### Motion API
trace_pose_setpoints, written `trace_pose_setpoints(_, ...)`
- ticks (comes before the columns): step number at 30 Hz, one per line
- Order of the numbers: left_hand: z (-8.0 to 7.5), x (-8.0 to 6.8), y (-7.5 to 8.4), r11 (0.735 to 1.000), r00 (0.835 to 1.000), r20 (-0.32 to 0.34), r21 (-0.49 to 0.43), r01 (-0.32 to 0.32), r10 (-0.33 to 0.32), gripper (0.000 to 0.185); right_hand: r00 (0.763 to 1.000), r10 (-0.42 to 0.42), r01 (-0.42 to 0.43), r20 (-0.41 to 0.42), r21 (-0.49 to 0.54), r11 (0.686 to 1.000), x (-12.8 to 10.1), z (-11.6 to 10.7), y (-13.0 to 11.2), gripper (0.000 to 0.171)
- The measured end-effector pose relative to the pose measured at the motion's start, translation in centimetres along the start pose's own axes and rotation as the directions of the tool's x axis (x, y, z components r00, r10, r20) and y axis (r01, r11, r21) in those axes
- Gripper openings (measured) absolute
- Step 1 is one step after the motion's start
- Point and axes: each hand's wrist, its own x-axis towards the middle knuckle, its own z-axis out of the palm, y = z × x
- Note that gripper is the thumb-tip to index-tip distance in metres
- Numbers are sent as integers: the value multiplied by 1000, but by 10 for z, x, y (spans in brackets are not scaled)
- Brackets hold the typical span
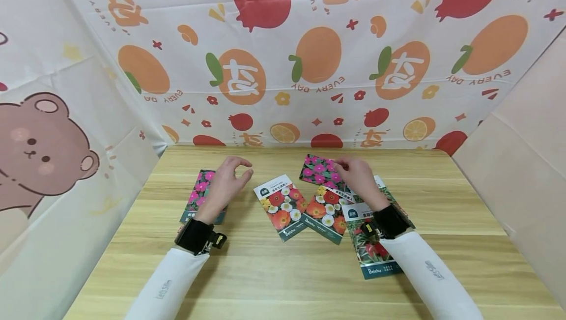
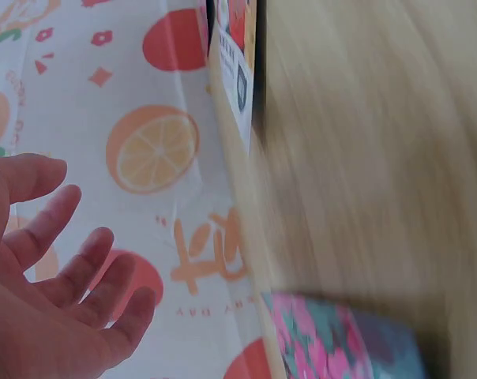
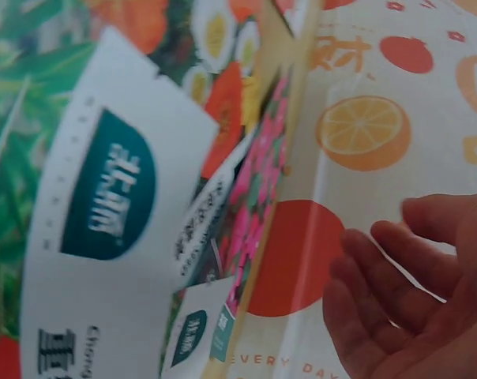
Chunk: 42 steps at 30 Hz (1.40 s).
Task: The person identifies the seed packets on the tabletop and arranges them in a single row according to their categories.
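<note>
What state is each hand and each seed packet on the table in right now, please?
Left hand: open, fingers loosely curved, holding nothing, above the left pink packet.
Right hand: open, fingertips at the far pink packet; contact unclear.
Left pink packet: flat, partly hidden.
Centre packet: flat, apart.
Overlapped packet: flat, partly covered.
Green packet: flat, under the right forearm.

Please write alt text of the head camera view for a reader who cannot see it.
Two hands hover over flower seed packets spread on a wooden table: the left hand above a pink-flowered packet, the right hand above overlapping packets, touching another pink packet. A fruit-printed cloth hangs behind.
</note>
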Motion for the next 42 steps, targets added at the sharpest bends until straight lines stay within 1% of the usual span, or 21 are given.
trace_pose_setpoints(2, 5, 0, 3, 1000, 1000, 13, -11, -1, 1, 26, 999, 13, -11, 35, -66, 998, -1, 3, -5, 31)
trace_pose_setpoints(5, 13, 1, 7, 999, 999, 35, -41, 3, -2, 27, 995, 19, -4, 99, -147, 989, -1, 10, -8, 31)
trace_pose_setpoints(8, 19, 1, 9, 999, 998, 62, -52, 4, 0, 28, 985, 16, 21, 173, -205, 978, -2, 15, -11, 35)
trace_pose_setpoints(12, 27, 2, 13, 998, 995, 97, -54, 10, -5, 27, 972, 5, 60, 236, -264, 963, -3, 20, -16, 38)
trace_pose_setpoints(15, 30, 2, 15, 998, 994, 104, -53, 21, -15, 27, 970, -14, 86, 243, -287, 954, -3, 24, -17, 36)
trace_pose_setpoints(20, 35, 1, 15, 998, 994, 105, -63, 23, -17, 28, 970, -16, 92, 242, -304, 948, -1, 28, -18, 33)
trace_pose_setpoints(27, 39, 1, 14, 997, 995, 101, -75, 14, -6, 28, 968, -14, 95, 252, -312, 945, 1, 30, -14, 12)
trace_pose_setpoints(34, 40, 2, 13, 996, 996, 88, -84, 1, 7, 27, 971, -16, 106, 237, -369, 923, 2, 35, -12, 8)
trace_pose_setpoints(38, 40, 1, 11, 996, 996, 85, -94, 6, 2, 26, 969, -24, 128, 245, -419, 899, 3, 37, -13, 8)
trace_pose_setpoints(42, 38, 0, 10, 995, 997, 83, -99, 12, -4, 26, 970, -63, 172, 233, -484, 858, 1, 39, -14, 13)
